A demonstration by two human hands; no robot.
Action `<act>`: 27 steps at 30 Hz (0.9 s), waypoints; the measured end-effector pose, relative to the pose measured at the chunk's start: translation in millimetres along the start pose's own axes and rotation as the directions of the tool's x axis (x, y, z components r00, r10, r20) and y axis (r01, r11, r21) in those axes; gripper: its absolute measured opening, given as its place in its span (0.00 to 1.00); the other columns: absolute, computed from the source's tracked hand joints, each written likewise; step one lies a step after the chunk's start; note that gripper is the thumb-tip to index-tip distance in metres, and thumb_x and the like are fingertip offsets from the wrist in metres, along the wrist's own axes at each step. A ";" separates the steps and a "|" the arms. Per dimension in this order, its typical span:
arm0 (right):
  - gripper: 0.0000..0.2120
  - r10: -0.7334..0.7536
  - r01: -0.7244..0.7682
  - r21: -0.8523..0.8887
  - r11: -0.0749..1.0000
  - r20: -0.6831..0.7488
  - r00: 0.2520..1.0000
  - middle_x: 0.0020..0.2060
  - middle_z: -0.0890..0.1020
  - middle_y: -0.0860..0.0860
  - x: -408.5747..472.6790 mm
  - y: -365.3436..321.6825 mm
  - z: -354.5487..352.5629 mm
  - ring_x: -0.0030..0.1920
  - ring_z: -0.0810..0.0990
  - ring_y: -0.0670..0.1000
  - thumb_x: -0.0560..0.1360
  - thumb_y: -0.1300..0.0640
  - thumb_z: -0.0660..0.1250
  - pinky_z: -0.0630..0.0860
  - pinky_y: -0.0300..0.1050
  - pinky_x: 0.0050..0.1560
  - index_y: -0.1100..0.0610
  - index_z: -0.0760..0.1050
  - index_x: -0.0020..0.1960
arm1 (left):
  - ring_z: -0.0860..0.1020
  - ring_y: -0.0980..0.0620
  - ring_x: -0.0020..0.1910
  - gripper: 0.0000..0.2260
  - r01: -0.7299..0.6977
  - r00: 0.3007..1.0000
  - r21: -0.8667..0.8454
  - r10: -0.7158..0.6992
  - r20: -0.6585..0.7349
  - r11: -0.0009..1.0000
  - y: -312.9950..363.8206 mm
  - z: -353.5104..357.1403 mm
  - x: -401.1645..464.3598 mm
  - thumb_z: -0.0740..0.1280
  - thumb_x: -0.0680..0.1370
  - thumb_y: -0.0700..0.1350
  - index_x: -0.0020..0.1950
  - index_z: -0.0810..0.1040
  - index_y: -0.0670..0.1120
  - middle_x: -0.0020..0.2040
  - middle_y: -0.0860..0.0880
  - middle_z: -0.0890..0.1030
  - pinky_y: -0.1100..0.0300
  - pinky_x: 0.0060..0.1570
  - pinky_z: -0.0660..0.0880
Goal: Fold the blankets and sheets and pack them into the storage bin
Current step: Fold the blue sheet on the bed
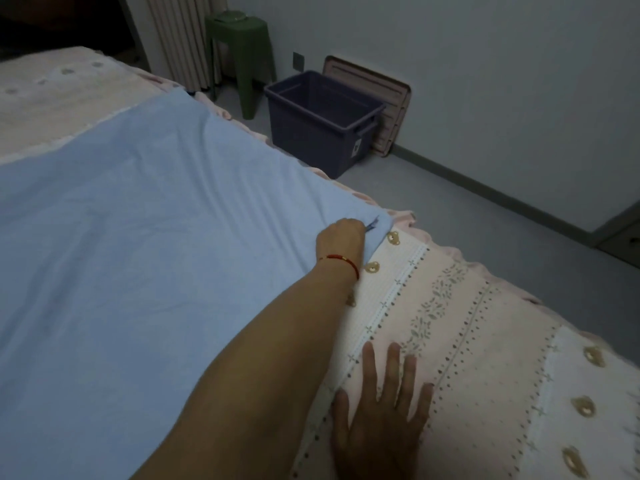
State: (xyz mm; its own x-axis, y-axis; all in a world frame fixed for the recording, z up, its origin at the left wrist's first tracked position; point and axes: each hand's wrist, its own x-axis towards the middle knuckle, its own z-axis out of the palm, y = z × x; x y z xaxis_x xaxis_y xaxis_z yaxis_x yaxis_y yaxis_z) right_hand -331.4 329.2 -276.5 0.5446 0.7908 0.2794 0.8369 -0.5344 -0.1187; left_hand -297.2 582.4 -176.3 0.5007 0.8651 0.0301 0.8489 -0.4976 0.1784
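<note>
From the head camera we see our left hand (341, 242), at centre frame, with its arm crossing up from the lower middle, pinching the near right corner of the light blue sheet (145, 216). The grip sits at the very corner, we judge, so the edge can be drawn over for a fold. The sheet lies spread flat over the left half of the frame, on top of the patterned pink bedspread (467, 323).

Our right hand (382, 415), at the lower middle, rests flat with fingers straight and spread on the bedspread just beside the sheet's edge, probably to brace us as we lean.

The dark purple storage bin (322, 123) stands open on the floor at upper centre, nothing visible inside, its pink lid (388, 84) propped against the wall behind.
</note>
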 end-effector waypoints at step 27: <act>0.33 -0.018 0.000 0.086 0.996 0.216 0.976 0.80 0.54 0.60 -2.9 16.2 -1.6 0.79 0.53 0.67 0.80 0.36 0.49 0.48 0.74 0.74 0.50 0.50 0.81 | 0.62 0.43 0.78 0.32 -0.049 0.996 0.095 0.042 0.074 0.994 -218.6 -32.1 -480.2 0.59 0.78 0.60 0.79 0.62 0.49 0.80 0.47 0.62 0.35 0.69 0.66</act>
State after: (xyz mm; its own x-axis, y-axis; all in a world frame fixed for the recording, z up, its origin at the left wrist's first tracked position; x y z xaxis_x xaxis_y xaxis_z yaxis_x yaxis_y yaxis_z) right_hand -319.5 317.8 -277.6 0.5282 0.8463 0.0690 0.8383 -0.5069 -0.2007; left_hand -728.7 277.8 -198.2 0.5472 0.8363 -0.0349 0.8355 -0.5433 0.0822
